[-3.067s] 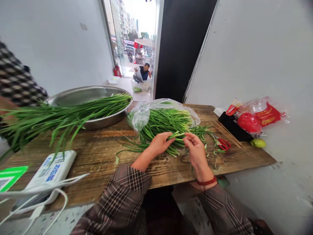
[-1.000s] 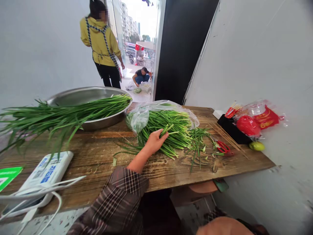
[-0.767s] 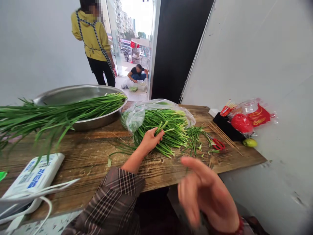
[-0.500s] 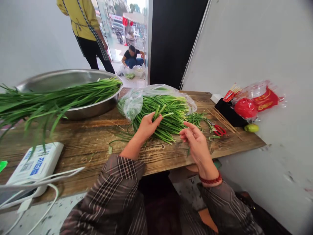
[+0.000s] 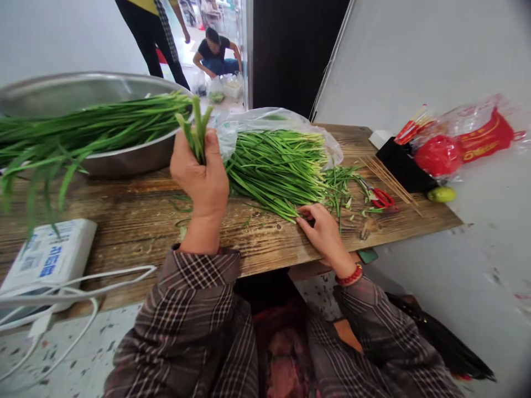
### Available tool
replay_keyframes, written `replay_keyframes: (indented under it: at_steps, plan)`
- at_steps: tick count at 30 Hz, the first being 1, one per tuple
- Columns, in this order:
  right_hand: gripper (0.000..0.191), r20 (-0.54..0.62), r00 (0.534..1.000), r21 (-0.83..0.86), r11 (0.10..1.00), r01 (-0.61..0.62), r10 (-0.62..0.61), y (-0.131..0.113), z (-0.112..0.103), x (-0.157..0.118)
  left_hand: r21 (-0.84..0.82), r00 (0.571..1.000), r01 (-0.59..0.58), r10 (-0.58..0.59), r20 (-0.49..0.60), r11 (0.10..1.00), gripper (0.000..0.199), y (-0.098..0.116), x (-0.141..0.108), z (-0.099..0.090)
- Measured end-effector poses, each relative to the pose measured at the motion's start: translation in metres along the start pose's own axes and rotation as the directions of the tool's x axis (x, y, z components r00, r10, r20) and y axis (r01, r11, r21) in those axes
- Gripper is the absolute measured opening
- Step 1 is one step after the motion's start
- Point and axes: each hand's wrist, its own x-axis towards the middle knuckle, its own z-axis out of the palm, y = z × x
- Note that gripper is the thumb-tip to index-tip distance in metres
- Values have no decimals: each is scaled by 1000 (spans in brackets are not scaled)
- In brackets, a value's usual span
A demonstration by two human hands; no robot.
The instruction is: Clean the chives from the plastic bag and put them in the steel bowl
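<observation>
The person's left hand is closed around a small bunch of garlic chives, raised before the steel basin. The right hand, fingers bent, is at the near stem ends of the chive pile, which lies on the worktop partly inside a plastic bag; whether that hand grips a stem cannot be told.

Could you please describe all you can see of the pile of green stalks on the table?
The pile is of long, thin green stalks, paler at their right ends, lying roughly parallel on the wooden table. A translucent plastic bag wraps its far side, leaving the front bare. The right hand is at its near right edge; whether it grips any is unclear.
</observation>
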Motion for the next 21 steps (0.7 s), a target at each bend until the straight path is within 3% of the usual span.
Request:
replay_keyframes:
  at_steps: [2,5,8,12,16,21]
  plan:
    - [17,-7,1000,0,1000,5,-5,0,0,1,64,993,-93,97,-67,994,25,6,-6,-1]
    - [17,-80,997,53,999,-5,10,1,-2,2,96,979,-205,202,33,974,20,11,-14,5]
    - [17,-216,968,207,975,-79,124,5,-2,0,66,985,-145,138,103,987,21,10,-16,13]
    - [22,-311,877,521,837,-166,367,15,-2,-1,24,980,0,-5,200,1000,20,3,-14,22]
    - [24,-321,842,651,747,-137,434,17,-12,8,-8,910,86,-75,408,996,28,0,-16,28]
    - [23,-329,869,678,733,-55,370,9,-34,32,-13,795,-9,16,607,1000,20,-2,-25,37]
